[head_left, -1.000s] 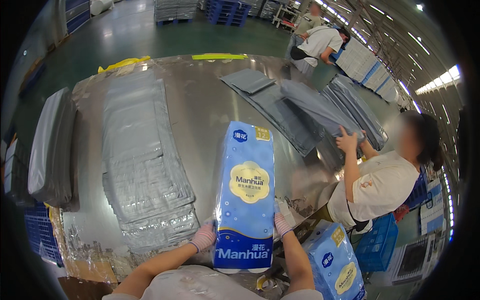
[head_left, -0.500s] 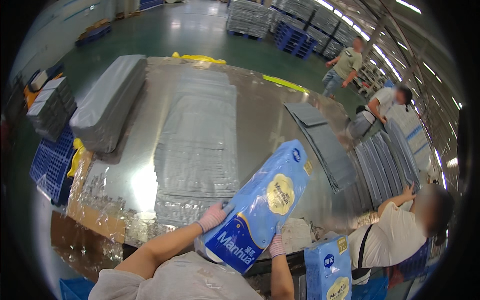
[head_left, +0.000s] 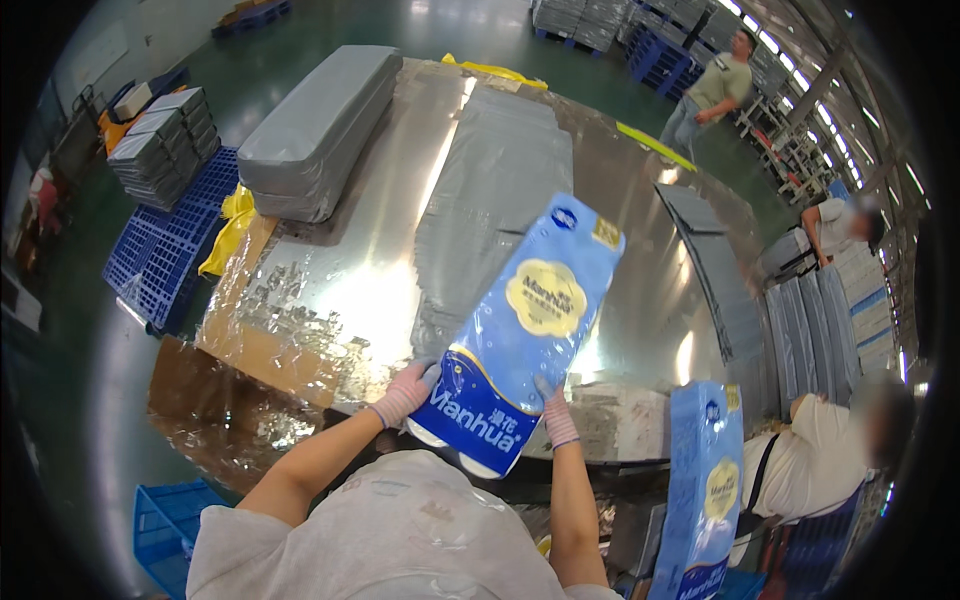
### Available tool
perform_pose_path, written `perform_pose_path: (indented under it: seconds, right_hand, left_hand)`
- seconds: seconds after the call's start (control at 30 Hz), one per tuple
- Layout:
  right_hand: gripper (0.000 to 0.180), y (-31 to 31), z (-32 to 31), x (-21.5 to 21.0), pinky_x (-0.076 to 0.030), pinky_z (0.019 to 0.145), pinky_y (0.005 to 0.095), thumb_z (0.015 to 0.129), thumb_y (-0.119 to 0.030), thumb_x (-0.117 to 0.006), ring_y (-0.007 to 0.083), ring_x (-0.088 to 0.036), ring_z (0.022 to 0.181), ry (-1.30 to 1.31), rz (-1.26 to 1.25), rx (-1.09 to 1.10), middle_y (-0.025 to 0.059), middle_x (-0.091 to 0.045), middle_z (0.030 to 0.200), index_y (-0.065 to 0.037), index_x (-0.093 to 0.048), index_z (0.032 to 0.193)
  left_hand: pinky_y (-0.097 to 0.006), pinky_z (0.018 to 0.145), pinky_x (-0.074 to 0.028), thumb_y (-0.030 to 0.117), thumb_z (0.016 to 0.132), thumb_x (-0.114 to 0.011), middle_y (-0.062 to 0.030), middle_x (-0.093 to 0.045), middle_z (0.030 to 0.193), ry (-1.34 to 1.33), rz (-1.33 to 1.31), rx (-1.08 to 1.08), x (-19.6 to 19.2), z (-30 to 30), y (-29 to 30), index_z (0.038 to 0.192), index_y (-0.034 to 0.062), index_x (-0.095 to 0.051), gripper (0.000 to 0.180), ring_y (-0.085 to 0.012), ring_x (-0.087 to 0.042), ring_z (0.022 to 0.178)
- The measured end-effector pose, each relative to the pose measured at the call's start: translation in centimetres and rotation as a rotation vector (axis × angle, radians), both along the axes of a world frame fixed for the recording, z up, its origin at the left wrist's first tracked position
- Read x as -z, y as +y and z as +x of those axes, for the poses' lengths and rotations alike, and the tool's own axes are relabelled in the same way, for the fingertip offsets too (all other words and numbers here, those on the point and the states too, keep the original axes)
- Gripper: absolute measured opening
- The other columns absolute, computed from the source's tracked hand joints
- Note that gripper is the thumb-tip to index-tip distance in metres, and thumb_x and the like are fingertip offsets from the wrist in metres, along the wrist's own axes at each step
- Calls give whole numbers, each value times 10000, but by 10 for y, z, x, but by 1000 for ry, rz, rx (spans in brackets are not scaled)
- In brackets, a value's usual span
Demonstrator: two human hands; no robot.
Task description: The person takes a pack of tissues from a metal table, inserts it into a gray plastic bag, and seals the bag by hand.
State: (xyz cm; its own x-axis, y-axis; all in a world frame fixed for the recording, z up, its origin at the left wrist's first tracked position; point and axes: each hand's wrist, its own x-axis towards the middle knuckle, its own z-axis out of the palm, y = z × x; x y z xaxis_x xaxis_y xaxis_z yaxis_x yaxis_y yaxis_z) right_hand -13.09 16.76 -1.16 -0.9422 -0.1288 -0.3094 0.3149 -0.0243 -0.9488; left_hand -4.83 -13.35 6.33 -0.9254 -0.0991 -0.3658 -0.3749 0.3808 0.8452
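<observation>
I hold a long blue plastic-wrapped pack of tissue rolls (head_left: 545, 290), tilted with its far end toward the right. My left hand (head_left: 403, 393), in a pink striped glove with grey fingertips, grips its lower left side. My right hand (head_left: 556, 415), gloved the same way, is pressed to its right side; some of its fingers are hidden behind the pack. White rounded ends show at the near end. Beneath and beyond the pack, flat grey plastic bags (head_left: 505, 150) lie overlapping in a row on the metal table (head_left: 620, 330).
A second blue pack (head_left: 700, 480) stands at my right, near a co-worker in a white shirt (head_left: 810, 460). A large grey wrapped bundle (head_left: 320, 130) sits at the table's far left. More grey bags (head_left: 705, 260) lie on the right. A blue crate (head_left: 165, 530) is at lower left.
The view has swung, so the table sits farther right. The held pack now stands steeper in the picture, both hands still on it. The co-worker's raised hand no longer shows beside the grey bags.
</observation>
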Motion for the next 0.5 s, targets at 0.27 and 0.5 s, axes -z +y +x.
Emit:
perform_pose_path:
  seconds: [0.27, 0.5]
  right_hand:
    - [393, -39, 117, 20, -460, 741, 239, 848, -425, -550, 102, -562, 823, -197, -251, 134, 2, -605, 906, -77, -580, 1028]
    - [415, -82, 235, -22, -498, 805, 377, 759, -45, -496, 224, -562, 975, -352, -302, 389, 110, -559, 1080, -4, -453, 1170]
  left_hand:
    - [-267, 818, -441, 291, 880, -520, -105, -607, 1001, -73, 675, -257, 68, 89, -53, 1171, -11, -489, 421, -158, -559, 907]
    - [-285, 816, -458, -52, 702, -441, -113, -609, 971, -91, 286, 76, 70, 134, -79, 1100, -12, -506, 406, -175, -578, 889]
